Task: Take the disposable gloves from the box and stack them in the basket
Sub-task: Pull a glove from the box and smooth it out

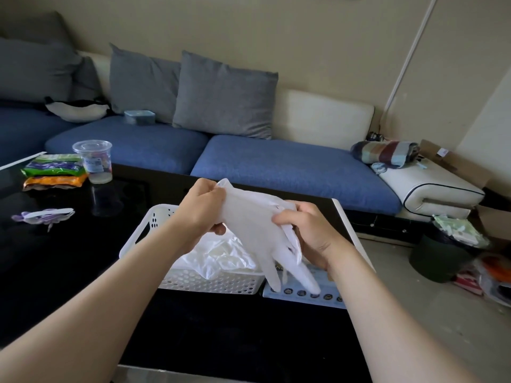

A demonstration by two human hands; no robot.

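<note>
Several gloves, judging by the crumpled white heap [221, 254], already lie in the basket [138, 236] directly below your grip, though the folds hide how many. The box [301, 295] sits under your right wrist, right beside the basket's end. Your hand and the hanging glove cover most of it, so you cannot tell what is left inside. One glove [254, 228] is in the air between your hands. Your left hand [201, 208] pinches its cuff end and your right hand [307, 233] is closed on its other edge, so both are clamped on it and hold it spread. Its fingers dangle down over the box, not the basket. You look to be mid-task: this glove is drawn but not yet laid down, and the heap looks loose rather than a neat stack.

Beyond your hands runs the blue sofa [276, 164]. Under everything is the black table [83, 272]. Off to the right of your grip, on the floor, stands a dark bin [442, 261]. Far to the left of it are a clear cup [94, 161], snack packets [52, 172] and a purple scrap [41, 217] — all well apart from the basket. Nothing stands between the glove and the heap.
</note>
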